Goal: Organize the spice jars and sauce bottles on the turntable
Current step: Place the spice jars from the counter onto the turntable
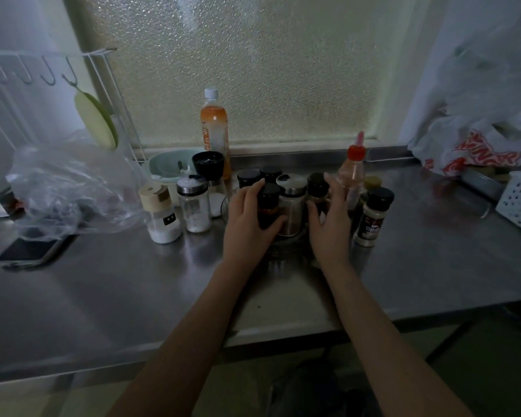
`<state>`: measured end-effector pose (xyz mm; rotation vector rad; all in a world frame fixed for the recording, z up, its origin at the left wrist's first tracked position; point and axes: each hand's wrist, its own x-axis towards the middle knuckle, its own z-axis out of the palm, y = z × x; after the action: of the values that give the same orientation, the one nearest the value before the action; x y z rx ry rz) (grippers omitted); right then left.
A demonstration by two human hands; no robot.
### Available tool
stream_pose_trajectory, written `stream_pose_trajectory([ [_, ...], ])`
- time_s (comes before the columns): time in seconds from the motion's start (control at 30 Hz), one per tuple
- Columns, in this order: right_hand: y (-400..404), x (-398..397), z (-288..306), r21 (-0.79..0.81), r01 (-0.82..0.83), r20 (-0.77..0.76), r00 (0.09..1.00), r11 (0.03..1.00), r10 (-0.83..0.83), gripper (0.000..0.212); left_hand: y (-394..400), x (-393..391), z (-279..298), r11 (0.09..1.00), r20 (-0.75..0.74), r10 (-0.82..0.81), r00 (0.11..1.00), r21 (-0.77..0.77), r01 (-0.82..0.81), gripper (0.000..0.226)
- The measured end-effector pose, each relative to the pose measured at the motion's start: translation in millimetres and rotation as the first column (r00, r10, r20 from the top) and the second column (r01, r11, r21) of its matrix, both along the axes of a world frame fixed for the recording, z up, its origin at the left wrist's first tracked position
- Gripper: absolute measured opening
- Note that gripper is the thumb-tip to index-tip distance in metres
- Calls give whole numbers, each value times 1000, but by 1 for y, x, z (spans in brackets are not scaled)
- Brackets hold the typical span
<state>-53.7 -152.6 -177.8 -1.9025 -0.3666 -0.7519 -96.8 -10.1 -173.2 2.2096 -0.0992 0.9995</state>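
Head view. The left hand (pixel 248 216) wraps a dark-capped jar (pixel 268 206) from its left side, thumb low across the front and fingers curled over the cap edge: the grip is closed around this jar. The jar stands upright, long axis vertical, among the cluster on what appears to be the turntable (pixel 286 242), whose glassy rim shows only faintly below the jars. Touching or just beside this jar on its right stands a silver-capped jar (pixel 291 203), also upright. The right hand (pixel 330 216) lies on the far side of that jar, fingers loosely spread against a smaller dark jar (pixel 317 189); whether it actually holds this jar cannot be told.

Off the cluster, to the left on the bench (pixel 103 281), stand a wooden-capped jar (pixel 160 212) and a steel-capped jar (pixel 193 203); the left hand is nearer to both. To the right stand a pepper shaker (pixel 372 216) and a red-capped sauce bottle (pixel 353 173), nearer the right hand. A tall orange bottle (pixel 214 130) stands well behind. The held jar probably needs a vertical lift to clear its neighbours.
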Motion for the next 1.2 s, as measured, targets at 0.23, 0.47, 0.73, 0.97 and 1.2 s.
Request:
stream_pose_trajectory([
  [0.23, -1, -12, 6, -77, 258, 208, 949, 963, -238, 47, 8, -8, 4, 985, 182, 162, 970, -84, -149, 53],
  [0.47, -25, -9, 1, 35, 672, -98, 739, 740, -666, 69, 36, -10, 6, 708, 104, 688, 718, -313, -633, 63],
  [0.73, -25, -6, -1, 147, 599, -138, 800, 787, -584, 58, 65, 1, -9, 565, -181, 706, 685, -440, -698, 68],
  [0.97, -17, -11, 5, 375, 229, 134, 945, 898, -297, 55, 77, 2, -11, 499, -273, 687, 673, -496, -711, 58],
  [1.2, -7, 8, 16, 397, 17, 111, 992, 918, -66, 55, 67, -9, 3, 578, -57, 705, 707, -532, -619, 59],
])
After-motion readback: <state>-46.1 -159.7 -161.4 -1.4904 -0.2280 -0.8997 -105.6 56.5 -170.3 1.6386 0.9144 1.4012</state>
